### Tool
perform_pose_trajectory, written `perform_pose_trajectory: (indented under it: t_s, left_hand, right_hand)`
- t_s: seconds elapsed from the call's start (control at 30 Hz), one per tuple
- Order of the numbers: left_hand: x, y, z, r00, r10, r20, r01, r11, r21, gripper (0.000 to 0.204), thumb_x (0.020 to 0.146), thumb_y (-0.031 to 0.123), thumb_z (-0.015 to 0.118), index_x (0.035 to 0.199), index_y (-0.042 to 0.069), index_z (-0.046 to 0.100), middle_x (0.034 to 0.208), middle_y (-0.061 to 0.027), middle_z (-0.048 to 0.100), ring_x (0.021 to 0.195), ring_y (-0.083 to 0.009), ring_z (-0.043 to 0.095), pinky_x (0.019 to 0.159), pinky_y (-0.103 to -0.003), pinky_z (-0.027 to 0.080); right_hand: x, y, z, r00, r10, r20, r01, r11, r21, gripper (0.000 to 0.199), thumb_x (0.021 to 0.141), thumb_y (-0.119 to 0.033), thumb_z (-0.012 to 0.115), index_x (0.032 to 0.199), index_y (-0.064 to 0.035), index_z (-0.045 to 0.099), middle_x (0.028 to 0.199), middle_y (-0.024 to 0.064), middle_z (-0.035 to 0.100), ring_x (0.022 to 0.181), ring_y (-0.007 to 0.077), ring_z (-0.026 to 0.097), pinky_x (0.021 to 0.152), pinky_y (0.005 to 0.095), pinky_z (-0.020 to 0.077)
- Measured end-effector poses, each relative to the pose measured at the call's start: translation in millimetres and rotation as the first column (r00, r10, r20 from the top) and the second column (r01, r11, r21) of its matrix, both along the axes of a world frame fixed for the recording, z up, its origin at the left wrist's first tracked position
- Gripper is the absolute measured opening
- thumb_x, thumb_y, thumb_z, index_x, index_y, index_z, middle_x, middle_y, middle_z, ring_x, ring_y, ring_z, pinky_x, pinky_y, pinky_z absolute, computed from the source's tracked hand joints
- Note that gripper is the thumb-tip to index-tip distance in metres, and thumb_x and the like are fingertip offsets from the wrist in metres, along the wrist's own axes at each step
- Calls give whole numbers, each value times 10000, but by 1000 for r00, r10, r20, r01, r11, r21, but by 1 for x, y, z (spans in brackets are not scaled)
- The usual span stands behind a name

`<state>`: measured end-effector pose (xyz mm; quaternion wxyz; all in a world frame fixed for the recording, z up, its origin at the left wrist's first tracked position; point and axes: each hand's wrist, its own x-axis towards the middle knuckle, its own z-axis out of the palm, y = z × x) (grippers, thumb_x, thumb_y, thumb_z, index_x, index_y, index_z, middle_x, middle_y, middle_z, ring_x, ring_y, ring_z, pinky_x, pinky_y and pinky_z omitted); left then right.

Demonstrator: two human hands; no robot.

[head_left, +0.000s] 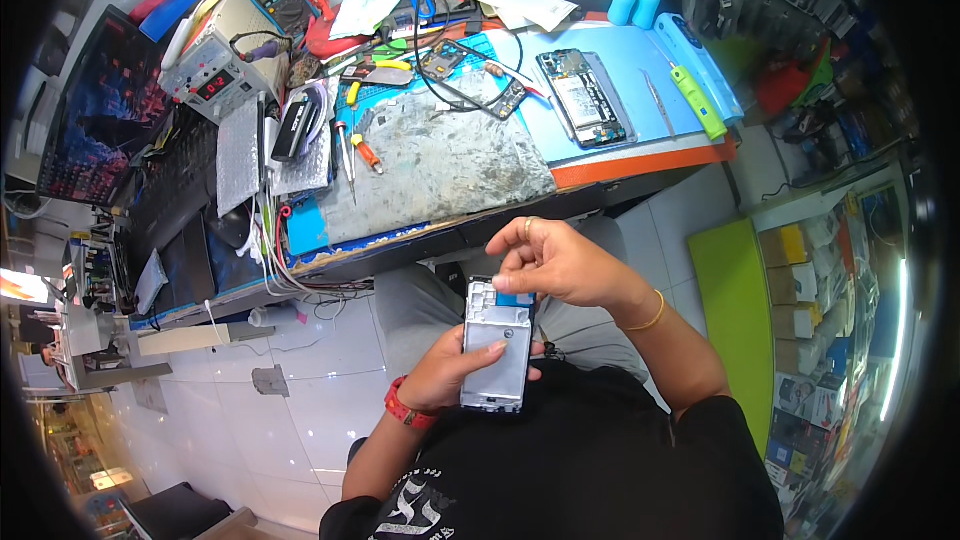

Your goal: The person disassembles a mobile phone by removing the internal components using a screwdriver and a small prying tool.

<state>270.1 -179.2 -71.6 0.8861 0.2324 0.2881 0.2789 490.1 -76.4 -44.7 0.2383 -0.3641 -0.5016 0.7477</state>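
The left grip (446,370) is holding a seemingly stripped phone frame (500,375); the right grip (556,266) is touching its top, hold unclear. Toward 1 o'clock, an opened phone (580,100) is lying uncovered.

Workbench (440,227) | left: boxy power supply (205,65) with a red-lit display | middle: grey mat (450,160) (badly stained), orange-handled screwdriver (367,154) on it | right: light-blue mat (545,145) bearing opened phone (580,100), slim metal tool (658,103), green-handled tool (698,102) | far right: two blue bottles (623,0), upright
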Motion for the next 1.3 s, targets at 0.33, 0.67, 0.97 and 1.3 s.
perform_pose_trajectory:
  t_s: [0.33,0.67,0.97,1.3]
  left_hand:
    - [5,-24,-5,953,277,-124,-265,959,103,457,1066,192,532,1473,11,430,1353,-192,613,1170,-296,666,988,-418,561]
    - [3,-25,2,968,214,-129,-199,973,117,461,1061,186,545,1465,-7,435,1361,-193,609,1171,-303,666,997,-419,556]
    - [1,-22,4,972,199,-126,-186,977,104,455,1055,172,551,1453,-17,440,1377,-186,593,1234,-293,627,1036,-445,546]
    - [0,-19,3,977,174,-120,-163,982,91,474,1050,164,557,1465,-20,420,1421,-180,555,1291,-286,583,1048,-467,542]
  right_hand:
    - [-8,-67,-13,936,-335,110,277,892,358,150,961,-66,676,1063,41,651,1005,87,681,867,128,690,746,279,572]
    - [-2,-63,-10,946,-322,44,317,944,86,173,941,-20,698,1082,63,644,951,102,720,828,134,706,739,283,601]
    - [-2,-60,-12,950,-306,67,295,945,139,178,931,-13,706,1077,70,644,941,121,727,819,138,711,731,286,605]
    - [-2,-59,-12,947,-311,77,297,942,157,185,928,-15,713,1076,71,645,926,116,730,822,132,710,727,279,602]
